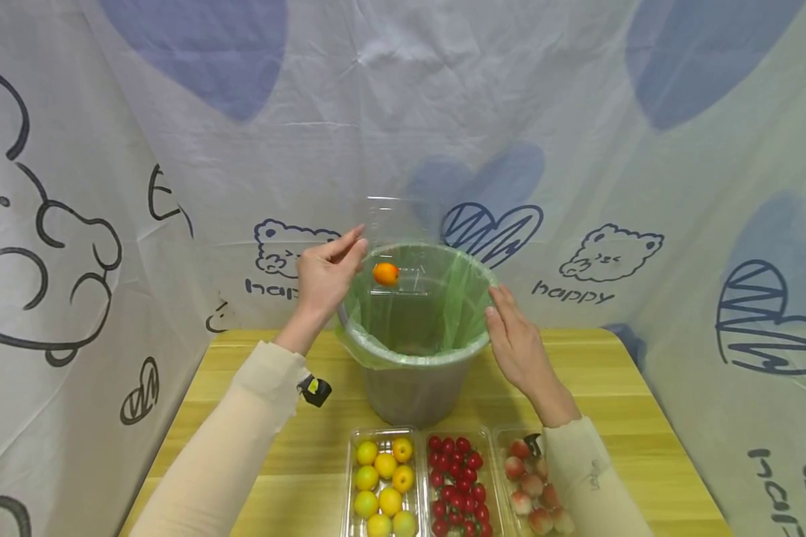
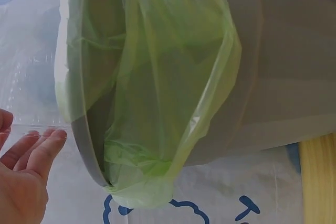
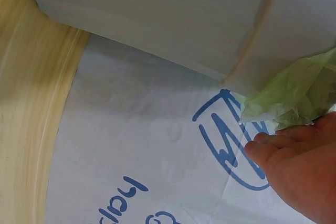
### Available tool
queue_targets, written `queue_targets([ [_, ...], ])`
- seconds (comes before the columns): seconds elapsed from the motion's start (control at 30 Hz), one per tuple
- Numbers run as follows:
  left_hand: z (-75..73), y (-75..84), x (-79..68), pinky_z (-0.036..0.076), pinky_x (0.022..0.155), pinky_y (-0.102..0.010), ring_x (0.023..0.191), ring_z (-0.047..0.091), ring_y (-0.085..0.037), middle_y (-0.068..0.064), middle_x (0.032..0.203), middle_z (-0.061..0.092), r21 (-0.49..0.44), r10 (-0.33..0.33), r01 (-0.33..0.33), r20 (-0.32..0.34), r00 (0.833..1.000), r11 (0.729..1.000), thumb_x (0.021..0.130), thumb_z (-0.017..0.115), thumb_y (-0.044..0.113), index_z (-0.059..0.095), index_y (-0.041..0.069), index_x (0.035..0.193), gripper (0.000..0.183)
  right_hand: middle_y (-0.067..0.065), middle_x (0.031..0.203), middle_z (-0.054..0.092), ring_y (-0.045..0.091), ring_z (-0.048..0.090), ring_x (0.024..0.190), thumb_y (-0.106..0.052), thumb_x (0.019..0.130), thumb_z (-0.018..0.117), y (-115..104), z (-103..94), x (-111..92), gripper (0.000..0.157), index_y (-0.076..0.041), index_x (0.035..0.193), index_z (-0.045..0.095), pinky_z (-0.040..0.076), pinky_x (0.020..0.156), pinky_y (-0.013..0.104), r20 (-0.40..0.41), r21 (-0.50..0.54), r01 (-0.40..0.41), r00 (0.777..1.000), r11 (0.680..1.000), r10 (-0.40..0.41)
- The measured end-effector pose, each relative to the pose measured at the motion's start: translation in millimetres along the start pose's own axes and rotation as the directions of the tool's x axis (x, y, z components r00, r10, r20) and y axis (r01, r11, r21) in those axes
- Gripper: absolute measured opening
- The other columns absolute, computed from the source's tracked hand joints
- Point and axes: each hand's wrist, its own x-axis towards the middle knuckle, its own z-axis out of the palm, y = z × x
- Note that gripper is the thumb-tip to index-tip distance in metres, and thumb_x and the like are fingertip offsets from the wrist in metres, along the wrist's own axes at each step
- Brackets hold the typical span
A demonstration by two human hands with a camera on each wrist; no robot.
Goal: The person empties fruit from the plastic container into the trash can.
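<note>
My left hand point(image 1: 325, 280) pinches the edge of a clear plastic fruit box point(image 1: 403, 220), tilted over the mouth of a grey bin point(image 1: 413, 391). In the left wrist view, fingertips and thumb meet at the edge of the clear box point(image 2: 34, 93). One small orange fruit point(image 1: 386, 274) shows at the box's lower part; whether it lies inside or is falling I cannot tell. A green bag point(image 1: 466, 291) lines the bin and folds over its rim. My right hand point(image 1: 520, 347) rests against the right side of that rim, fingers extended.
In front of the bin stand clear boxes of yellow fruits point(image 1: 385, 466), small red fruits point(image 1: 453, 477) and pinkish strawberries point(image 1: 532, 485), the last partly behind my right sleeve. All are on a wooden table point(image 1: 295, 462). A printed cloth point(image 1: 389, 89) hangs behind.
</note>
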Motion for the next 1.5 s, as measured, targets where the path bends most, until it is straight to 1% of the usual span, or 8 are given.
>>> queue_targets([
  [0.13,1.5,0.1,-1.1,0.059,0.061,-0.013,0.069,0.071,0.003,-0.017,0.129,0.073,-0.014,0.032,-0.032,-0.006,0.999,0.999,0.099,0.075,0.018,0.074,0.009,0.130,0.032,0.012,0.175,0.021,0.040,0.027,0.160,-0.045,0.115,0.028,0,0.2,0,0.062,-0.010,0.166,0.030,0.024,0.133,0.058,0.001,0.002,-0.003,1.000,1.000,0.003],
  [0.4,2.1,1.2,-0.4,0.064,0.065,-0.017,0.069,0.073,0.003,-0.021,0.126,0.074,-0.035,0.037,-0.038,-0.021,0.999,0.999,0.100,0.075,0.018,0.072,0.006,0.132,0.035,0.013,0.175,0.020,0.040,0.027,0.160,-0.044,0.115,0.027,0,0.9,0,0.061,-0.011,0.167,0.030,0.024,0.133,0.058,0.004,0.008,-0.002,1.000,1.000,0.002],
  [0.5,0.6,2.4,1.0,0.067,0.071,-0.025,0.075,0.078,-0.006,-0.025,0.122,0.075,-0.065,0.032,-0.034,-0.033,0.999,0.997,0.100,0.073,0.016,0.071,0.003,0.133,0.035,0.012,0.175,0.020,0.040,0.027,0.160,-0.045,0.115,0.027,1,0.9,0,0.061,-0.012,0.167,0.029,0.024,0.133,0.058,0.002,0.011,-0.001,1.000,1.000,0.001],
  [0.67,-5.3,4.9,4.9,0.068,0.072,-0.026,0.081,0.079,-0.012,-0.032,0.117,0.073,-0.086,0.020,-0.021,-0.019,1.000,0.996,0.103,0.069,0.014,0.069,0.001,0.135,0.035,0.012,0.175,0.020,0.040,0.027,0.160,-0.045,0.115,0.027,2,0.7,0,0.062,-0.012,0.167,0.029,0.024,0.133,0.058,0.002,0.007,-0.002,1.000,1.000,0.002],
  [0.87,-19.2,13.5,8.8,0.068,0.071,-0.027,0.079,0.079,-0.011,-0.030,0.119,0.074,-0.113,-0.062,0.063,0.017,0.998,0.992,0.104,0.068,0.015,0.067,-0.003,0.136,0.037,0.013,0.175,0.022,0.039,0.027,0.160,-0.045,0.115,0.027,1,0.2,0,0.061,-0.011,0.166,0.030,0.024,0.133,0.057,-0.001,0.009,0.003,1.000,1.000,-0.003],
  [1.1,-36.3,21.3,12.4,0.068,0.072,-0.030,0.077,0.080,-0.013,-0.001,0.094,0.078,-0.118,-0.182,0.186,0.045,0.982,0.975,0.103,0.069,0.016,0.067,-0.008,0.130,0.036,0.013,0.175,0.020,0.040,0.026,0.160,-0.046,0.115,0.027,2,0.9,1,0.062,-0.012,0.167,0.029,0.024,0.133,0.058,0.008,0.010,-0.001,1.000,1.000,0.000],
  [1.3,-54.9,26.3,11.6,0.068,0.069,-0.029,0.075,0.080,-0.013,-0.003,0.091,0.080,-0.146,-0.236,0.241,0.051,0.970,0.959,0.100,0.072,0.015,0.068,-0.010,0.124,0.036,0.011,0.176,0.019,0.039,0.026,0.160,-0.047,0.115,0.026,2,1.1,1,0.062,-0.013,0.167,0.028,0.024,0.133,0.058,0.008,0.006,-0.003,1.000,1.000,0.003],
  [1.5,-81.6,30.1,6.7,0.068,0.067,-0.029,0.078,0.081,-0.016,-0.001,0.087,0.080,-0.223,-0.260,0.266,0.058,0.964,0.938,0.097,0.076,0.014,0.075,0.000,0.112,0.020,0.011,0.176,0.019,0.039,0.026,0.160,-0.047,0.115,0.026,2,1.1,0,0.063,-0.014,0.168,0.027,0.024,0.134,0.057,0.011,0.010,-0.012,1.000,1.000,0.012],
])
